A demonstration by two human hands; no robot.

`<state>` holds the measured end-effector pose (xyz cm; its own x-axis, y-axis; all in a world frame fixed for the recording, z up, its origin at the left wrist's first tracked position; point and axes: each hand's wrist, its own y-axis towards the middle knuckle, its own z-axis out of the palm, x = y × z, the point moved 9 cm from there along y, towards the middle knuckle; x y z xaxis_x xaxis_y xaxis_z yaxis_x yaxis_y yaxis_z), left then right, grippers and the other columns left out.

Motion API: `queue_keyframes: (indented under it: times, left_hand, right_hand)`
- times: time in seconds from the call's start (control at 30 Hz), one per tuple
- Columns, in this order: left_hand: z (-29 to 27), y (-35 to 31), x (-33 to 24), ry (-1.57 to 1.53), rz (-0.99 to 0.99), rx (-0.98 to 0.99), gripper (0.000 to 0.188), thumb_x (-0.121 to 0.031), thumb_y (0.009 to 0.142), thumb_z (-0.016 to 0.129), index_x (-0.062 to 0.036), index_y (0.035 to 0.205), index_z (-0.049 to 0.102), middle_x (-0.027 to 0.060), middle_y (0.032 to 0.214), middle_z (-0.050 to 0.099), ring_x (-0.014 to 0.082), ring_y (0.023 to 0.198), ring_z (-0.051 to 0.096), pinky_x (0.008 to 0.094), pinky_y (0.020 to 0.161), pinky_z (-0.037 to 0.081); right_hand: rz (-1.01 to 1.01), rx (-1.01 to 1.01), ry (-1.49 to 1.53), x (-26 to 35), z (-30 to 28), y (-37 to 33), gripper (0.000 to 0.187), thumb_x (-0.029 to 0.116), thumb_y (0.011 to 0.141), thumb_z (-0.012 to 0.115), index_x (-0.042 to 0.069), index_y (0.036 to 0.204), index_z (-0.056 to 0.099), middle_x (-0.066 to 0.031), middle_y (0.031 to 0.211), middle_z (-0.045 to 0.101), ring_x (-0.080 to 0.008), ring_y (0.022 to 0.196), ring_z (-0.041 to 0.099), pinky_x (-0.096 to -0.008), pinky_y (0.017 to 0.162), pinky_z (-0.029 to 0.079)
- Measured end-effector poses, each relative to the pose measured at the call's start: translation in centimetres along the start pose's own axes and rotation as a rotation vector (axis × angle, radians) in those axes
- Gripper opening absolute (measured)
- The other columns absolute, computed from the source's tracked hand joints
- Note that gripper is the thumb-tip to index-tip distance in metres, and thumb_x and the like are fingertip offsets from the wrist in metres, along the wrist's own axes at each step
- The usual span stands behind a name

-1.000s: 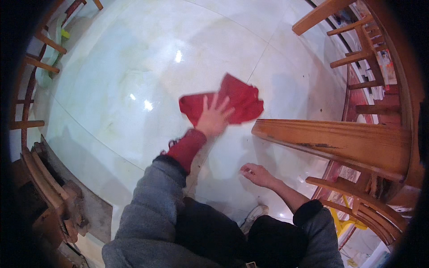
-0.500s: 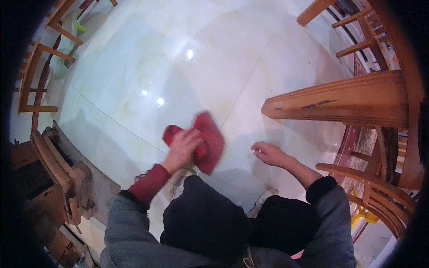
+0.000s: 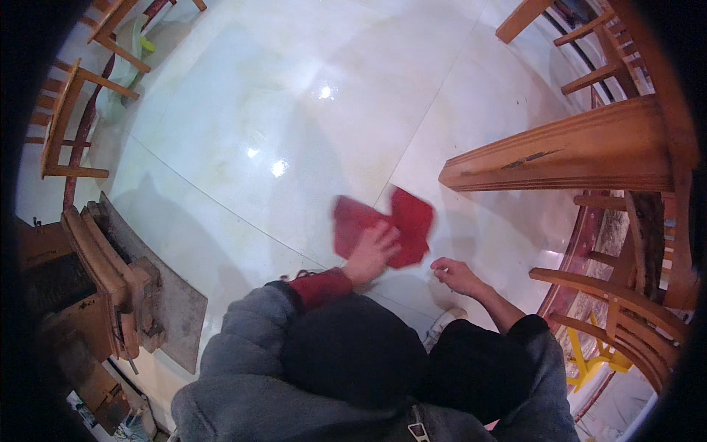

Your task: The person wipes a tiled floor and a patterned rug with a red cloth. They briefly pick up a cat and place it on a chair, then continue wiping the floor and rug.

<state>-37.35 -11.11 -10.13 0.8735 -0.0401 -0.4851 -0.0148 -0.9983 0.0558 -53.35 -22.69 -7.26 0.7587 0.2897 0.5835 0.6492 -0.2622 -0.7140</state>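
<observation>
Touching red cloth [image 3: 412, 225]: left hand [image 3: 373, 252], grip apart (right hand [image 3: 458, 278] near, grip unclear).

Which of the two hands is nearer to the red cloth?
Left. The left hand is on top of the red cloth; the right hand is off it, near its lower right edge.

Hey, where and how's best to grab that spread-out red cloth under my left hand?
Probably by the right edge of the red, loosely spread fabric cloth, coming from the right with the bare right hand: that flap lies clear of the bare left hand, which covers the lower middle, and the right hand is close by.
</observation>
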Motion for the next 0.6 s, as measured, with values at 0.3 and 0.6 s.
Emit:
queue_keyframes:
  times: [0.3,0.6]
  left_hand:
    - [-6.1,-3.8,7.5,0.116,-0.028,0.017,0.047,-0.02,0.079,0.065,-0.0215,0.126,0.063,0.0077,0.147,0.048,0.0379,0.142,0.033,0.0582,0.111,0.029]
    - [-7.0,-39.3,12.4,0.243,-1.329,-0.163,0.065,-0.032,0.087,0.061,-0.0261,0.149,0.042,0.0129,0.163,0.019,0.0535,0.142,0.021,0.0711,0.104,0.03]
  right_hand:
    - [-0.194,-0.017,-0.331,5.8,-3.7,-0.9,0.025,0.02,0.096,0.054,0.005,0.115,0.063,-0.0187,0.11,0.066,-0.0379,0.101,0.064,-0.0433,0.09,0.052]
    - [-0.118,0.021,-0.178,6.5,-3.2,2.6,0.025,0.02,0.096,0.057,0.006,0.115,0.063,-0.0161,0.108,0.068,-0.0303,0.094,0.067,-0.0392,0.083,0.054]
